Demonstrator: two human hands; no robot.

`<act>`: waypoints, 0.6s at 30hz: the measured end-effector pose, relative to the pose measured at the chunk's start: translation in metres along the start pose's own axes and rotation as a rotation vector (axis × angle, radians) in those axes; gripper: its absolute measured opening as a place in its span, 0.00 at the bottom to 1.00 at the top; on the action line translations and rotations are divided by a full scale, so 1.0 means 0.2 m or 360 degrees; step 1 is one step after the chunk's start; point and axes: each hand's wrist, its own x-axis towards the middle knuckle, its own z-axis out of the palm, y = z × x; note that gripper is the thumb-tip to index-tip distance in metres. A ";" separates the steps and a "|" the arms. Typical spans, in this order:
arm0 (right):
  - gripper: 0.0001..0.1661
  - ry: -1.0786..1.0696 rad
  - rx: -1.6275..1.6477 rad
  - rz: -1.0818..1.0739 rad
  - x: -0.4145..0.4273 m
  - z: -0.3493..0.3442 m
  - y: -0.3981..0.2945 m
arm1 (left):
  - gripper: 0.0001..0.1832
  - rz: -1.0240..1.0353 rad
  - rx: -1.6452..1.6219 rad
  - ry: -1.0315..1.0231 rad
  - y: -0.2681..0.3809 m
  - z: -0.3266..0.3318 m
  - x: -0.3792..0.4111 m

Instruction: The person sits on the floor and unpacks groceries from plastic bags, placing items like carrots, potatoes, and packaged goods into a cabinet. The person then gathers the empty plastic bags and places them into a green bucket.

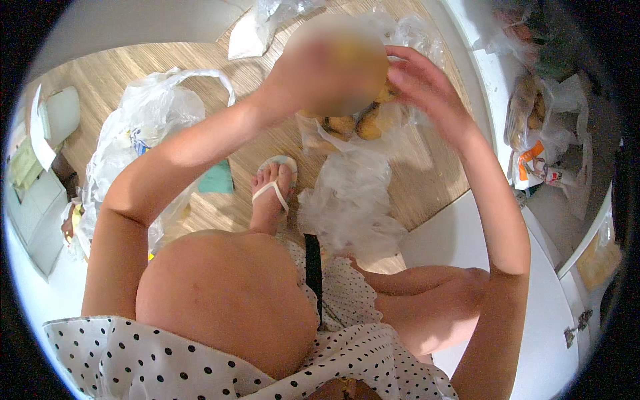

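Observation:
At the top middle, my left hand (295, 75) reaches into a round blurred patch that hides its fingers and whatever they touch. From the right, my right hand (425, 82) comes to the edge of that patch with curved, spread fingers; its fingertips lie against or near the patch, and contact cannot be told. Just below the hands, yellow-brown rounded pieces of food (370, 125) lie in a clear plastic bag (320, 142). A crumpled translucent plastic bag (350, 200) spreads over the wood-patterned floor nearer to me.
A large white plastic carrier bag (150, 110) stands at left, beside a teal piece (217, 177). My foot in a flip-flop (272, 185) is between the bags. At right, an open white cabinet holds bagged goods (530, 110). More clear plastic (415, 37) lies at the top.

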 end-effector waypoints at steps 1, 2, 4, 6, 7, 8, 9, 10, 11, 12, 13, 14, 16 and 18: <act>0.26 -0.0013 0.0192 0.0042 -0.06 0.05 -0.04 | 0.35 -0.0004 -0.0074 -0.0003 0.04 0.01 -0.02; 0.29 -0.0031 0.0384 0.0083 -0.09 0.08 -0.06 | 0.34 -0.0007 -0.0147 -0.0003 0.07 0.03 -0.04; 0.32 -0.0039 0.0424 0.0035 -0.12 0.09 -0.11 | 0.33 0.0029 -0.0122 -0.0008 0.13 0.05 -0.05; 0.33 -0.0066 0.0479 -0.0006 -0.13 0.08 -0.14 | 0.31 0.0104 0.0082 -0.0012 0.17 0.05 -0.06; 0.33 -0.0087 0.0515 -0.0023 -0.13 0.08 -0.15 | 0.30 0.0097 0.0016 0.0010 0.19 0.05 -0.08; 0.33 -0.0109 0.0551 -0.0038 -0.13 0.07 -0.16 | 0.29 0.0089 -0.0049 0.0032 0.20 0.05 -0.09; 0.33 -0.0108 0.0544 -0.0052 -0.14 0.07 -0.16 | 0.28 0.0080 -0.0118 0.0055 0.21 0.05 -0.10; 0.32 -0.0108 0.0538 -0.0065 -0.14 0.07 -0.16 | 0.28 0.0112 -0.0117 0.0039 0.21 0.04 -0.10; 0.32 -0.0107 0.0532 -0.0077 -0.14 0.07 -0.15 | 0.27 0.0142 -0.0115 0.0024 0.20 0.03 -0.10; 0.32 -0.0099 0.0533 -0.0089 -0.14 0.08 -0.15 | 0.27 0.0168 -0.0118 0.0007 0.19 0.03 -0.10; 0.32 -0.0091 0.0534 -0.0101 -0.14 0.09 -0.15 | 0.27 0.0174 -0.0095 0.0020 0.18 0.03 -0.10; 0.32 -0.0084 0.0536 -0.0112 -0.14 0.10 -0.14 | 0.26 0.0180 -0.0073 0.0034 0.17 0.03 -0.10; 0.31 -0.0077 0.0494 0.0021 -0.12 0.07 -0.09 | 0.26 0.0165 0.0115 0.0010 0.13 0.01 -0.09; 0.30 -0.0002 0.0411 0.0213 -0.10 0.05 -0.01 | 0.24 0.0122 0.0443 -0.0068 0.05 -0.08 -0.05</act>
